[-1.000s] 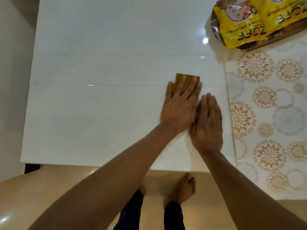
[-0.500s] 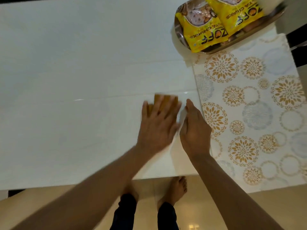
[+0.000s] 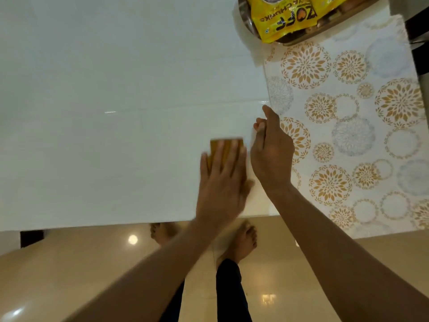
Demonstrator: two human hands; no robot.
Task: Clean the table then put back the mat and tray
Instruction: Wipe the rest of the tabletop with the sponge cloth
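Here the left hand [image 3: 222,182] presses a brown folded cloth [image 3: 226,147] flat on the white worktop [image 3: 116,112], its fingers [image 3: 234,154] straight and spread over the cloth, which pokes out just beyond the fingertips. Just right of it the right hand [image 3: 272,154] is raised on edge, its fingers curled inward; whether they hold anything I cannot tell. Right of both hands lies the patterned mat [image 3: 348,124], pushed aside, and farther off the metal tray [image 3: 301,38] with yellow snack packets [image 3: 285,17] stands touching the mat's far edge. Wiping looks to be the step in hand; next, the cloth needs sweeping across the bare surface left of the fingers.
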